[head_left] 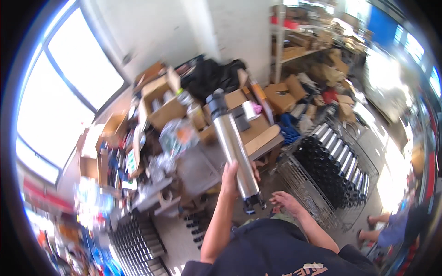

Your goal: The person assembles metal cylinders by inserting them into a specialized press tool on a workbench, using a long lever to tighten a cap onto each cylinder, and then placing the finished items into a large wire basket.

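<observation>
L hand (pixel 230 178) holds 1 silver cyl. (pixel 231 142); R hand (pixel 287 203) nr.

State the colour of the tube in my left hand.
The tube is shiny silver with black ends; it shows best in the head view.

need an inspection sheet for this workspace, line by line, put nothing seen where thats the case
surface: grey table, largely covered
job's things: silver cylinder with black ends, held tilted; similar cylinders piled in a wire basket at right
clutter: open cardboard boxes, clear plastic bag, dark heap
hands: left hand grips the cylinder; right hand free, near its lower end
cables: nothing seen for certain
surroundings: bright window, pale wall, another person at lower right
</observation>
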A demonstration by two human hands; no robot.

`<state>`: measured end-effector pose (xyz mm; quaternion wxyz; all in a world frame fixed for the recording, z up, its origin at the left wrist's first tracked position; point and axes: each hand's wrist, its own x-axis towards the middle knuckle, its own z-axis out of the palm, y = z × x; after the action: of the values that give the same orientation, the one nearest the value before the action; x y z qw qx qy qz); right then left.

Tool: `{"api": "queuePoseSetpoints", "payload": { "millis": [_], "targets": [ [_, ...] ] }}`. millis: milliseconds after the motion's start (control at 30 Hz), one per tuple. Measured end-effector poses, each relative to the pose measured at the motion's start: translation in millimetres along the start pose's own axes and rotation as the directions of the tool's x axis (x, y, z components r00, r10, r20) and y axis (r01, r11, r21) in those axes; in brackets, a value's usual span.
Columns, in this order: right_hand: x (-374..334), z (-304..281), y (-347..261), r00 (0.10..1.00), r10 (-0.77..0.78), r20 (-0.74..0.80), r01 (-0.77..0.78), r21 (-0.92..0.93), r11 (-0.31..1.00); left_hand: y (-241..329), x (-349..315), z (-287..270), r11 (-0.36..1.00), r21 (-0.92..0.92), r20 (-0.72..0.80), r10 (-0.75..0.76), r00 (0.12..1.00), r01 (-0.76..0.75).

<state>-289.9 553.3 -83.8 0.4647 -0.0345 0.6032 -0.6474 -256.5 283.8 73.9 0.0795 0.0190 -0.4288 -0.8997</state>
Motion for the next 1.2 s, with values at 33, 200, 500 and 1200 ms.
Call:
{"api": "queuePoseSetpoints", "payload": {
  "millis": [33,200,500,1200],
  "targets": [
    [-13.7,12.2,-38.4,0.984,-0.147,0.097,0.142,0.060,0.988,-3.2,12.0,26.2,0.996,0.091,-0.015,0.007,1.000,-0.005],
    [-2.9,53.2,-76.3,0.885,-0.465,0.024,0.458,0.137,0.878,-74.7,51.6,45.0,0.830,0.550,-0.215,0.027,0.976,0.098],
    [-79.5,-86.0,20.6,0.664,-0.047,-0.747,0.212,0.128,0.969,-189.4,80.9,133.4,0.227,0.939,0.332,-0.398,0.855,-0.259],
    [-12.9,-388.1,66.9,-0.152,-0.086,-0.985,-0.664,0.037,0.747,-162.1,-324.8,-227.4,0.130,-0.196,-0.779,-0.623,-0.074,0.972]
  ]
}}
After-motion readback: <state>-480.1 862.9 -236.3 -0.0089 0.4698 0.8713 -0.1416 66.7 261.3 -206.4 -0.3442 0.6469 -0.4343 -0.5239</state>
